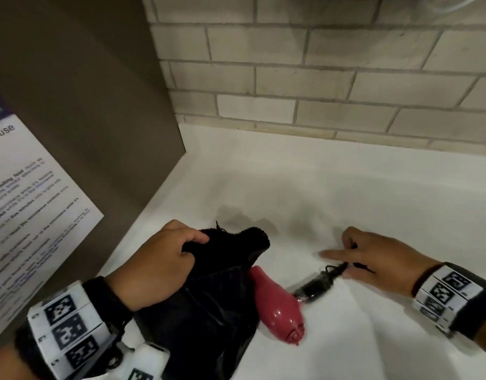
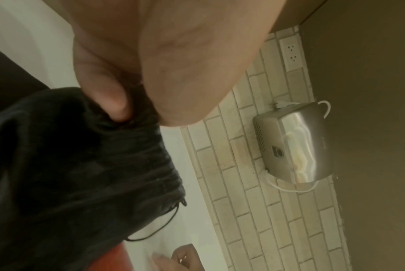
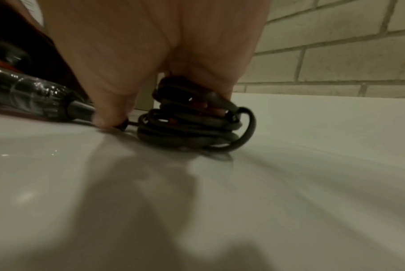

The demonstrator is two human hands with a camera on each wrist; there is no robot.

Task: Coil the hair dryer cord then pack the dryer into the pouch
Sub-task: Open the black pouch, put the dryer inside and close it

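Observation:
A pink hair dryer (image 1: 277, 305) lies on the white counter (image 1: 332, 187), its black handle (image 1: 315, 287) pointing right. Part of the dryer's body sits under the edge of a black cloth pouch (image 1: 217, 292). My left hand (image 1: 165, 264) grips the pouch's gathered rim (image 2: 127, 124) and lifts it. My right hand (image 1: 373, 259) holds the coiled black cord (image 3: 192, 122) down against the counter, fingers curled over the bundle, with one finger stretched out flat to the left. The handle (image 3: 34, 95) shows at the left of the right wrist view.
A brown panel (image 1: 85, 105) with a printed notice (image 1: 25, 215) stands at the left. A pale brick wall (image 1: 318, 78) backs the counter. On that wall hang a steel dispenser (image 2: 294, 143) and a socket plate (image 2: 291, 55). The pouch's thin drawstring (image 2: 159, 227) hangs loose.

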